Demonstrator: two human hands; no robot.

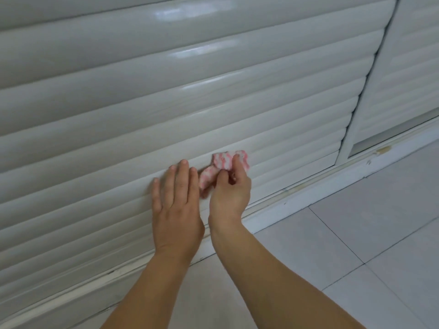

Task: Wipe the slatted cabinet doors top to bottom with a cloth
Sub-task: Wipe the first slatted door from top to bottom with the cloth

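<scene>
Pinching a crumpled pink-and-white striped cloth (223, 166) against the glossy white slatted cabinet door (166, 96) near its bottom edge, the right hand (229, 188) curls tight — left hand (177, 205) lies flat, fingers straight, just beside.

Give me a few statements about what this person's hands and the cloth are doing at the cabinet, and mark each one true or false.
1. The right hand holds a pink and white cloth against the slats. True.
2. The left hand also grips the cloth. False: it lies flat on the slatted door beside the cloth, fingers straight.
3. The hands are working near the bottom of the door, close to the floor. True.
4. The cloth is solid blue. False: it is pink and white.
5. A second door shows to the right. True.
</scene>
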